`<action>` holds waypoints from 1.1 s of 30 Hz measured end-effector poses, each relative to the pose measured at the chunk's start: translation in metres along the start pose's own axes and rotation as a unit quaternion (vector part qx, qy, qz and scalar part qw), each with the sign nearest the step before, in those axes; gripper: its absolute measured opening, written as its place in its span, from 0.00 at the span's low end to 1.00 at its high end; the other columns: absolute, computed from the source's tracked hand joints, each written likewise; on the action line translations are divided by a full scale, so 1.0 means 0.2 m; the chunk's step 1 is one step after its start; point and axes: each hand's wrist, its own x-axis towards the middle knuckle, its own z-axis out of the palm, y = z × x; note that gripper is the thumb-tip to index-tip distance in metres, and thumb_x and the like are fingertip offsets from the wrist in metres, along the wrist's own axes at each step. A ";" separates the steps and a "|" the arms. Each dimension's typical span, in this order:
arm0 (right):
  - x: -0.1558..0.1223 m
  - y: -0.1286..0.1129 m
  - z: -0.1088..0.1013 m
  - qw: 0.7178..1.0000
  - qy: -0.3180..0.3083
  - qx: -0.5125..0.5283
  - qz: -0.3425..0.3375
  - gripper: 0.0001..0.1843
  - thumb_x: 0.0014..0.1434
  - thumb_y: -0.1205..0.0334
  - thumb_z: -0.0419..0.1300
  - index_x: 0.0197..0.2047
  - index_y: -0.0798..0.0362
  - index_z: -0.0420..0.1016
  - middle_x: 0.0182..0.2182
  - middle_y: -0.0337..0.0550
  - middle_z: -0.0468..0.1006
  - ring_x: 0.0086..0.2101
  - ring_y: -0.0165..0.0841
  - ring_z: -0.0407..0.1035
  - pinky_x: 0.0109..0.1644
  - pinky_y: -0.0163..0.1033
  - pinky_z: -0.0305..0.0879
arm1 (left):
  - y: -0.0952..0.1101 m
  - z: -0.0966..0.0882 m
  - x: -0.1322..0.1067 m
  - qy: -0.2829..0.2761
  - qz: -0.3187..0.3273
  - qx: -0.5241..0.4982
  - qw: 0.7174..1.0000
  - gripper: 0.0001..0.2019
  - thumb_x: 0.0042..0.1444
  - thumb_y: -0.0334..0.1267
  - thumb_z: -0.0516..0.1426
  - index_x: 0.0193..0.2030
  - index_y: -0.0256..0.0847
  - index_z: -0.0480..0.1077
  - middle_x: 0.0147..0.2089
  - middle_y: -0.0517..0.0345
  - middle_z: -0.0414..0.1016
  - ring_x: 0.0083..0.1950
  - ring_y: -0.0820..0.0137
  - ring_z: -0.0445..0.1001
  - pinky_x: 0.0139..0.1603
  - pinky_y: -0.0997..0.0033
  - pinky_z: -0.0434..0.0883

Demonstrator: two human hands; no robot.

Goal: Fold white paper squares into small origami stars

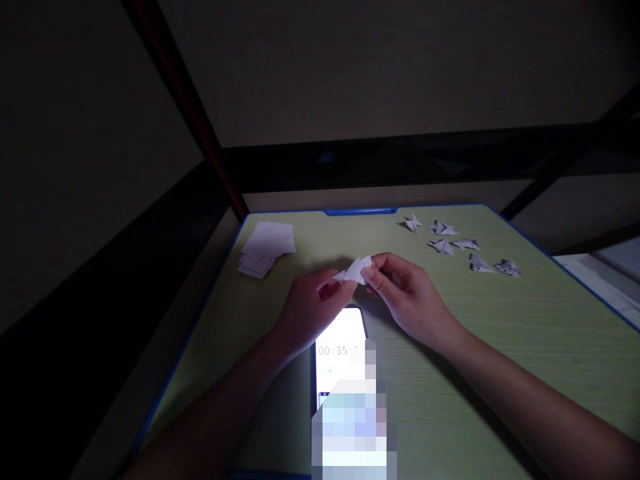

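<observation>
Between my two hands, above the middle of the table, is a small folded piece of white paper (356, 270). My left hand (315, 303) pinches its left and lower side, with the thumb along the near edge. On the right end, the thumb and fingers of my right hand (407, 293) are closed. Part of the paper's underside is hidden by my fingers. Several small folded paper figures (441, 247) lie at the far right of the table. A stack of loose white paper sheets (267, 241) sits at the far left.
Just below my hands a lit phone (340, 333) displays a running-time readout; its lower part is blurred out. The pale green table (490, 347) has a blue rim with a blue handle (361, 212) at the far edge. Dark walls stand behind and left.
</observation>
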 end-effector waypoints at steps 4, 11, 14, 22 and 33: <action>0.00 0.00 0.01 1.000 0.000 0.007 -0.006 0.13 0.59 0.53 0.57 0.31 0.55 0.66 0.25 0.38 0.67 0.26 0.28 0.60 0.29 0.35 0.56 | 0.01 0.00 0.00 0.010 0.007 -0.029 0.999 0.12 0.54 0.37 0.55 0.22 0.36 0.63 0.17 0.66 0.57 0.20 0.80 0.55 0.20 0.79 0.53; 0.01 0.00 0.00 1.000 0.001 0.017 -0.004 0.13 0.58 0.52 0.59 0.33 0.56 0.69 0.26 0.39 0.70 0.27 0.28 0.63 0.30 0.35 0.59 | 0.00 -0.03 0.01 0.014 0.056 0.034 0.998 0.15 0.55 0.35 0.56 0.19 0.35 0.62 0.18 0.67 0.55 0.21 0.81 0.53 0.22 0.77 0.51; 0.03 0.02 -0.02 1.000 0.001 0.012 -0.011 0.13 0.59 0.53 0.59 0.37 0.57 0.73 0.29 0.40 0.72 0.29 0.28 0.64 0.32 0.35 0.60 | -0.03 -0.05 0.03 0.016 0.109 0.108 0.988 0.14 0.57 0.35 0.55 0.21 0.34 0.65 0.19 0.66 0.56 0.22 0.81 0.55 0.23 0.76 0.50; 0.03 0.06 -0.02 1.000 -0.009 -0.014 -0.026 0.09 0.57 0.59 0.60 0.36 0.56 0.73 0.27 0.40 0.72 0.27 0.28 0.65 0.30 0.35 0.60 | -0.05 -0.03 0.02 -0.007 0.056 0.077 0.995 0.14 0.59 0.38 0.54 0.23 0.35 0.68 0.17 0.66 0.57 0.20 0.80 0.55 0.21 0.77 0.51; -0.01 0.06 -0.15 0.847 -0.076 -0.488 -0.196 0.17 0.59 0.67 0.54 0.51 0.57 0.75 0.45 0.53 0.75 0.43 0.42 0.70 0.48 0.50 0.71 | 0.14 -0.37 -0.19 0.101 -0.007 -0.065 0.993 0.13 0.60 0.43 0.55 0.45 0.35 0.70 0.28 0.59 0.72 0.25 0.76 0.69 0.24 0.77 0.67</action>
